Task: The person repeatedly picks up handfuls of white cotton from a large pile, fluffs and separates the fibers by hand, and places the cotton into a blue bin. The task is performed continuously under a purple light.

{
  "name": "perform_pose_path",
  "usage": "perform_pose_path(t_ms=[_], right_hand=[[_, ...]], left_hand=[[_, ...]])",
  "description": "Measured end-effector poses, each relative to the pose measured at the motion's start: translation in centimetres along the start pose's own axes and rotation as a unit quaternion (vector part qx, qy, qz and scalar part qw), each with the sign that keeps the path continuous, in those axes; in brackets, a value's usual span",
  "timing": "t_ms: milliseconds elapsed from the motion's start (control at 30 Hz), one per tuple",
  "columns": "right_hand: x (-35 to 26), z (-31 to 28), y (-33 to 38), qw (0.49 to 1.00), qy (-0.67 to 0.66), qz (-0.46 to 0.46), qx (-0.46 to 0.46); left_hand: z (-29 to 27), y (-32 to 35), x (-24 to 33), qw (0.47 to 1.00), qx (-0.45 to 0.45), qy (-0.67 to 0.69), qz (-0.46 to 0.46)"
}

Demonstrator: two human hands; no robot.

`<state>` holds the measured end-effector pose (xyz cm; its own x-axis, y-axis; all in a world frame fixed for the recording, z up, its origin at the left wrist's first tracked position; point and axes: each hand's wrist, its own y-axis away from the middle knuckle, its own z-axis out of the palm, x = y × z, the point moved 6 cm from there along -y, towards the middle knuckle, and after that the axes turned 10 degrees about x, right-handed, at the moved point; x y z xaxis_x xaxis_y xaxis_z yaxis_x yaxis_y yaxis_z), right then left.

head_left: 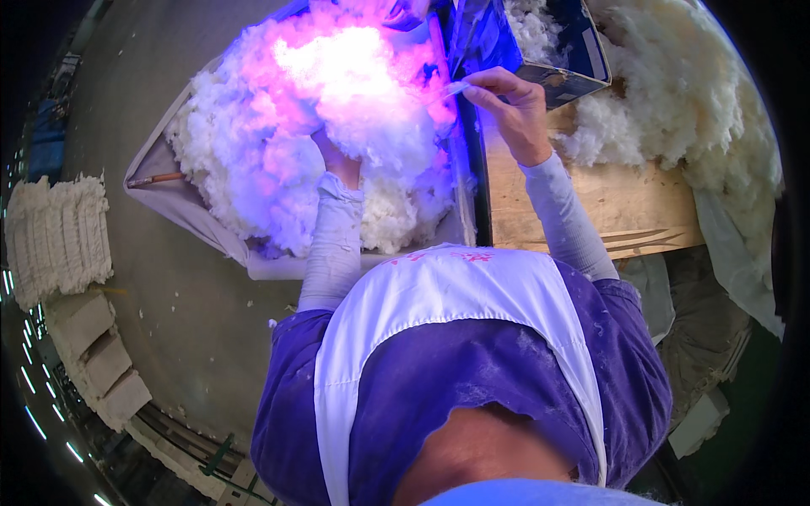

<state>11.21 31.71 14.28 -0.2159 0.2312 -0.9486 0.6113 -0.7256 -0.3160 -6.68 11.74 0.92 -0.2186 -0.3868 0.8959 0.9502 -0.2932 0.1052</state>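
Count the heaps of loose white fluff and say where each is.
3: a large heap in the cloth-sided bin, a small heap in the dark box, and a right-hand heap partly over the wooden board. More may be hidden.

We see a grey floor [194,337], lightly flecked with white, stretching left of the wooden bench [591,202]. Blue-violet light [354,55] (pink and white at its brightest) falls beyond the bench's left edge. Farther left, we note a layered pale stack [59,240] and, below it, short bright streaks [35,422] against darkness.
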Motion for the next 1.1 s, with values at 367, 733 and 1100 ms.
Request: perform_pose_path(t_ms=[367,733,1100], right_hand=[[-1.3,-12.4,-7.6,0.973,0.087,-0.075,0.200],[-0.6,-16.2,-16.4,0.965,0.222,-0.101,0.099],[-1.8,4.0,-1.9,0.941,-0.204,0.245,-0.111]], left_hand=[[-1.8,-0.6,0.8,1.000,0.001,-0.010,0.001],[-1.6,-0.1,0.5,1.000,-0.002,0.019,-0.019],[3.4,1.6,2.2,0.985,-0.048,0.120,-0.114]])
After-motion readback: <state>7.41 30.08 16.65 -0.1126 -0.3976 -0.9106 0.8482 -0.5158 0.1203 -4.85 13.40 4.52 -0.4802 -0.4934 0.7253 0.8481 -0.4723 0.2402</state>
